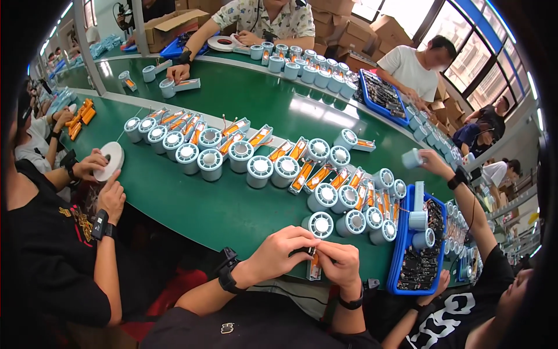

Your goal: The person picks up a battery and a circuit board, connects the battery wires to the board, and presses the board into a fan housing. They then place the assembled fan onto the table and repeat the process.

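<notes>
Right in front of me lies a light-blue handheld fan (321, 224), its round grilled head away from me and its open handle, with an orange cell (314, 269) inside, toward me. Over that handle my left hand (285, 251) is closed, pinching a small dark part (310, 250) that is mostly covered by fingers. My right hand (340, 264) is closed too, its thumb and finger meeting the left fingertips at the handle. Exactly what each fingertip grips there is partly hidden. Several similar open fans (286, 170) stand close beyond my hands, orange cells showing.
Stacked blue trays (397, 282) of small black circuit boards stand at my right. A person there holds up a light-blue fan part (412, 158). At left, another person handles a white tape roll (109, 162). More fans (308, 74) line the green table's (232, 87) far side.
</notes>
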`<state>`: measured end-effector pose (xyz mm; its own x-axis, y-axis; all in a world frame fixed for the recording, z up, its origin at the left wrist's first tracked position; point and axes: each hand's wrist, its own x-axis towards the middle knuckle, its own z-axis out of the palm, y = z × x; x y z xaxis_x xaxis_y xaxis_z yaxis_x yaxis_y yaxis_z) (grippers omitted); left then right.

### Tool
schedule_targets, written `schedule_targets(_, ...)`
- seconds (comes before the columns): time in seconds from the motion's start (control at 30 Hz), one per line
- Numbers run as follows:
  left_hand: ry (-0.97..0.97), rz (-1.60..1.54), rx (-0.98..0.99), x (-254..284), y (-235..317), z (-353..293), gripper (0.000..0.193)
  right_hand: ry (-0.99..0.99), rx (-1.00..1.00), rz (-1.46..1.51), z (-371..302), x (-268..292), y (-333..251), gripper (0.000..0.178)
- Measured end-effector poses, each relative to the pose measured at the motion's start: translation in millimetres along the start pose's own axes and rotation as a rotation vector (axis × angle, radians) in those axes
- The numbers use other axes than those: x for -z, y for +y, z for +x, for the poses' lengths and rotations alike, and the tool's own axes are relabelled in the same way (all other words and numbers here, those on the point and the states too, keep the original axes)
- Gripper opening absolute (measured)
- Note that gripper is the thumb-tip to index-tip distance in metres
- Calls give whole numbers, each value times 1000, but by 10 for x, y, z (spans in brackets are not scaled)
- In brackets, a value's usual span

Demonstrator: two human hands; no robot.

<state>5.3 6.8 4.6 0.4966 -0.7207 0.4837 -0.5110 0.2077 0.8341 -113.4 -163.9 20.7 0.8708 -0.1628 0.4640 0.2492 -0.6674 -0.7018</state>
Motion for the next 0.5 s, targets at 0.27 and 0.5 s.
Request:
schedule_targets(0.27, 74, 24, 29, -123, 15, -31, 35, 112, -3, -84, -118, -119, 37, 20)
schedule_targets(0.5, 140, 81, -16, -154, 22, -49, 36, 217, 50, -65, -46, -158, -24, 19)
